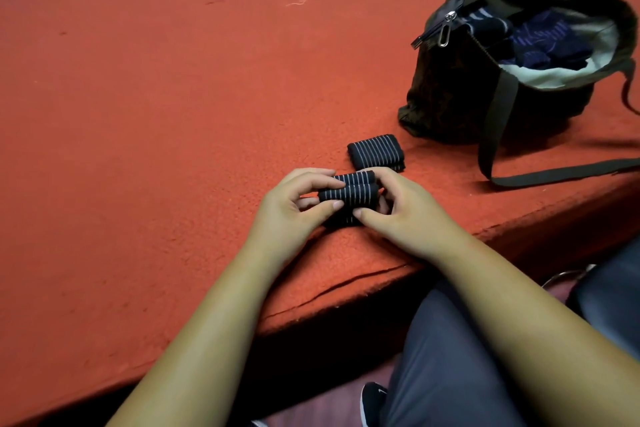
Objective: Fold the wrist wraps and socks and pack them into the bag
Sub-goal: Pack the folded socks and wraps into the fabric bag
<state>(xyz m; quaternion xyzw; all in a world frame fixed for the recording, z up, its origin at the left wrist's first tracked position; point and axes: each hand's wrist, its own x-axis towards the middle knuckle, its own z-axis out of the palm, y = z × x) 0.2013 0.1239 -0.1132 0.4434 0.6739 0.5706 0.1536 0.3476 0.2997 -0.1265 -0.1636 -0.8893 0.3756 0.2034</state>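
Shoe and grey trousers at the bottom edge, person seated at the red worktop. Both forearms reach in over its near edge. Left hand and right hand close together, each gripping one end of a wrap: dark, thin white stripes, bunched into rolled layers. Fingers curl over the top of it, thumbs press in from the near side, thumb tips almost meeting. The wrap sits low over the worktop near the front edge; can't tell if its underside touches.

Just beyond the hands, a second wrap, same stripes, folded into a compact block, lying flat on the worktop, nobody touching it.

Farther right, dark bag upright on the worktop, mouth open, pale lining showing. Dark blue socks inside. Metal zip pulls hang at its left rim. Strap trails across the worktop in front of the bag.
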